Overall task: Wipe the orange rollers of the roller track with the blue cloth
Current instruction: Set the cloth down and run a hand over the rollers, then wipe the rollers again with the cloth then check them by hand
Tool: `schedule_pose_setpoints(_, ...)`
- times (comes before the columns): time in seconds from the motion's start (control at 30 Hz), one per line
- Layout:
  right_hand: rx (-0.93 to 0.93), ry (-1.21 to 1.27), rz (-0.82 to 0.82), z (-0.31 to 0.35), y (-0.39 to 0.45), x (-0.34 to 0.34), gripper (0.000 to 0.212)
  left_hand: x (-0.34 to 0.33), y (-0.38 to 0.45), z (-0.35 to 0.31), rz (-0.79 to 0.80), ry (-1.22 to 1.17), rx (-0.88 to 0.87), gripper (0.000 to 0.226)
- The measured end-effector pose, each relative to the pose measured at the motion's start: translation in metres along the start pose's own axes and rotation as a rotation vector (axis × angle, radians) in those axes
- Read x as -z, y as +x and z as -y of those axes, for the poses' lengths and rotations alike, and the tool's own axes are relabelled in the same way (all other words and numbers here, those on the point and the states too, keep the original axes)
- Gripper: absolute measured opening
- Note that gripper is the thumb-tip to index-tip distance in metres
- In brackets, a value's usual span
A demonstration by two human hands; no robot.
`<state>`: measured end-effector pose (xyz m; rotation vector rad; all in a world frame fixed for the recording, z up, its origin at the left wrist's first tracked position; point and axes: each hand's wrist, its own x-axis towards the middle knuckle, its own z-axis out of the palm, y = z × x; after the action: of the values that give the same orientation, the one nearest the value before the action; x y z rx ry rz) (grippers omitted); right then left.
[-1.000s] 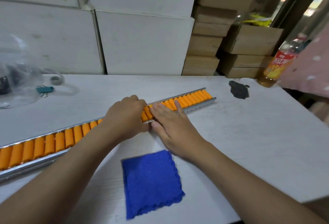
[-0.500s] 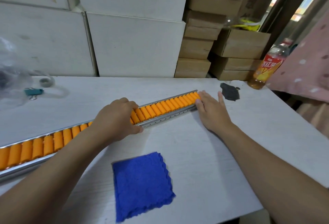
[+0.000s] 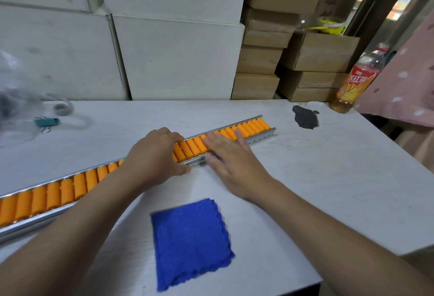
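right hand [image 3: 231, 157] slid back, rollers [image 3: 192, 146] under fingers

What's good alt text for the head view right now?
Both bare hands rest on a roller track of orange rollers lying diagonally on a white table: left hand gripping it, right hand flat. The blue cloth lies untouched nearer the person.

a pale wood-grain table [image 3: 328, 178] carries the roller track [image 3: 70, 187] running from 8 to 2 o'clock, a flat blue cloth [image 3: 190, 241] at 6, a bottle [image 3: 357, 82] at 2, and a binder clip [image 3: 46, 122] at 10.
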<state>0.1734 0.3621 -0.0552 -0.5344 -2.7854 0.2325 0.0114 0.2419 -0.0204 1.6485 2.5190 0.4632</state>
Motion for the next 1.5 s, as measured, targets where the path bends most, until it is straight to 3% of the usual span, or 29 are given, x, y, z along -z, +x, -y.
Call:
schedule_pose_setpoints(0.13,-0.165,-0.061,-0.092,-0.047,0.0,0.009,0.056,0.001,0.0,-0.001,0.022,-0.007,0.0,0.075)
schedule_pose_setpoints(0.33,-0.536,-0.149,-0.058,-0.114,0.01,0.024,0.075,0.0,0.0,0.0,0.036,-0.005,0.007,0.076)
schedule_pose_setpoints(0.43,-0.595,-0.18,-0.107,-0.126,0.013,0.022,0.076,-0.001,0.0,0.001,0.033,-0.005,0.003,0.076)
schedule_pose_setpoints(0.67,-0.56,-0.08,-0.127,-0.096,0.01,0.022,0.059,-0.001,0.0,0.002,0.017,0.008,-0.019,0.074)
schedule_pose_setpoints(0.83,-0.399,0.204,-0.118,-0.018,-0.008,0.038,0.049,0.002,-0.03,0.014,-0.055,0.241,-0.026,0.089)
schedule_pose_setpoints(0.9,-0.273,0.288,-0.017,0.021,-0.027,0.043,0.048,0.009,-0.055,0.029,-0.087,0.263,-0.013,0.096)
schedule_pose_setpoints(0.97,-0.13,0.292,0.206,0.053,-0.046,0.048,0.054,0.019,-0.082,0.049,-0.139,0.265,0.003,0.099)
schedule_pose_setpoints(1.07,0.002,0.263,0.508,0.083,-0.066,0.049,0.085,0.034,-0.122,0.084,-0.178,0.254,0.097,0.106)
schedule_pose_setpoints(1.13,0.039,0.233,0.558,0.09,-0.075,0.039,0.093,0.042,-0.142,0.105,-0.19,0.197,0.175,0.11)
schedule_pose_setpoints(1.2,0.017,0.241,0.494,0.09,-0.079,0.027,0.088,0.045,-0.158,0.119,-0.232,0.113,0.251,0.111)
schedule_pose_setpoints(1.33,-0.019,0.174,0.31,0.099,-0.085,0.023,0.048,0.034,-0.183,0.136,-0.309,-0.089,0.339,0.111)
schedule_pose_setpoints(1.43,-0.182,0.305,0.092,0.121,-0.082,0.031,0.017,0.03,-0.188,0.143,-0.37,-0.22,0.332,0.105)
schedule_pose_setpoints(1.5,-0.322,0.53,-0.108,0.14,-0.072,0.037,0.025,0.03,-0.187,0.147,-0.382,-0.295,0.347,0.1)
